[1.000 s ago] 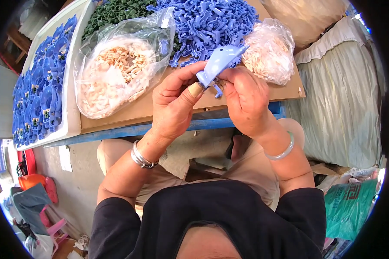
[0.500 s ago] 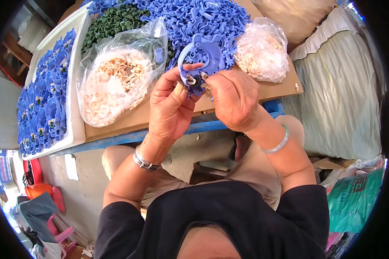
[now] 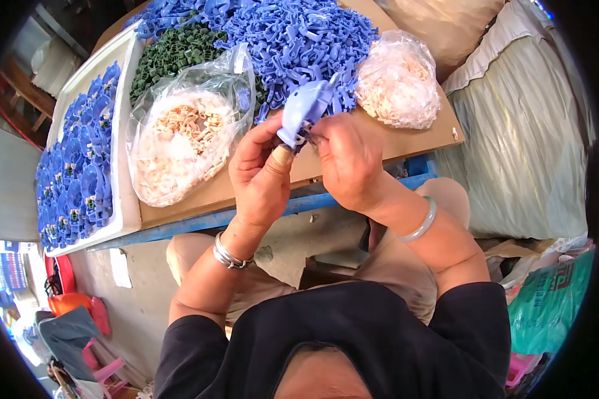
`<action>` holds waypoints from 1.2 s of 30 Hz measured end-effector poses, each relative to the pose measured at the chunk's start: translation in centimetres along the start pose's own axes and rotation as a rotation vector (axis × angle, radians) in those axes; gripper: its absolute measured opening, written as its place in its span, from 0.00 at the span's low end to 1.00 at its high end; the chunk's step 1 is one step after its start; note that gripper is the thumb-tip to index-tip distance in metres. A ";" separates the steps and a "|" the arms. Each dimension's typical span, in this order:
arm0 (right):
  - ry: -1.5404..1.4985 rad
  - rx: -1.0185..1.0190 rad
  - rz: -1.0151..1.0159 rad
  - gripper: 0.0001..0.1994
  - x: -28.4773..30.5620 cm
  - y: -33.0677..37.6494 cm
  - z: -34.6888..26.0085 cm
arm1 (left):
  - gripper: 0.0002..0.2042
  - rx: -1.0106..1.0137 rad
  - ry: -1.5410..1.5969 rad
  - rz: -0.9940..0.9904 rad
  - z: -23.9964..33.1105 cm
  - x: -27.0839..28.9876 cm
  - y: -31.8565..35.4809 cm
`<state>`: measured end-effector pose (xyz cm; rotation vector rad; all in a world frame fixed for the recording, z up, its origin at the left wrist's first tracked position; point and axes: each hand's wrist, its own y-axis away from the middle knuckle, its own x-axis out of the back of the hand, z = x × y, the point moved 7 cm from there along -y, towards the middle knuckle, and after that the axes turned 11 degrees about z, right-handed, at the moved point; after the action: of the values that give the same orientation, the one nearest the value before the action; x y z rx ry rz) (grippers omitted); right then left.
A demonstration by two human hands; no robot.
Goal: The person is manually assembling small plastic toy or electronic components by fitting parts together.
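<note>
A blue plastic part with a rounded, curved shell [image 3: 306,104] is held up over the table's near edge. My left hand [image 3: 263,169] grips it from the left, thumb pressed near its lower end. My right hand [image 3: 350,156] is closed at the part's right side, its fingertips against small dark pieces there; what they pinch is too small to make out. Behind the part lies a big heap of small blue plastic pieces [image 3: 293,40]. To the left, an open clear bag [image 3: 173,149] holds small cream-coloured pieces.
A white tray [image 3: 128,193] of blue assemblies stands at the left, beside a pile of dark green pieces [image 3: 173,56]. Another clear bag of cream pieces [image 3: 400,83] sits on the cardboard-topped table [image 3: 416,141] at right. Large pale sacks [image 3: 519,126] stand farther right.
The blue part has been turned in my left hand, so its ring opening no longer faces up and its curved outer side shows. My right hand stays by its lower right side.
</note>
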<state>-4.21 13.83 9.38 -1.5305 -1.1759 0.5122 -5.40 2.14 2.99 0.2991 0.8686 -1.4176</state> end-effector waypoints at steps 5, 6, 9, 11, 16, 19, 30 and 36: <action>-0.001 0.060 -0.011 0.07 -0.7 0.3 0.3 | 0.16 0.159 0.090 0.012 -0.3 0.0 -0.1; -0.005 0.063 -0.012 0.07 -0.7 0.2 0.3 | 0.16 0.161 0.103 0.005 -0.3 -0.2 -0.1; 0.043 0.136 -0.045 0.07 -0.7 -0.2 0.0 | 0.17 0.189 0.152 0.049 -0.5 -0.3 -0.1; 0.062 0.227 -0.006 0.08 -0.5 -0.4 -0.7 | 0.17 0.181 0.164 0.035 -0.3 -0.4 0.0; 0.035 0.258 -0.029 0.09 -0.6 -0.1 -0.6 | 0.17 0.229 0.162 0.047 -0.4 0.0 -0.4; -0.018 0.119 -0.049 0.07 -0.9 -0.1 0.1 | 0.17 0.218 0.196 0.047 -0.6 -0.1 -0.4; -0.061 -0.259 -0.055 0.01 -0.9 0.3 1.2 | 0.19 -0.020 -0.020 0.001 0.3 0.2 -0.2; -0.012 0.034 -0.054 0.02 -0.8 0.1 -0.2 | 0.20 0.106 0.057 0.023 -0.2 0.3 0.0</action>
<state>-4.33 13.09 9.16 -1.4643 -1.2091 0.5038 -5.53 2.08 2.65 0.4299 0.8352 -1.4418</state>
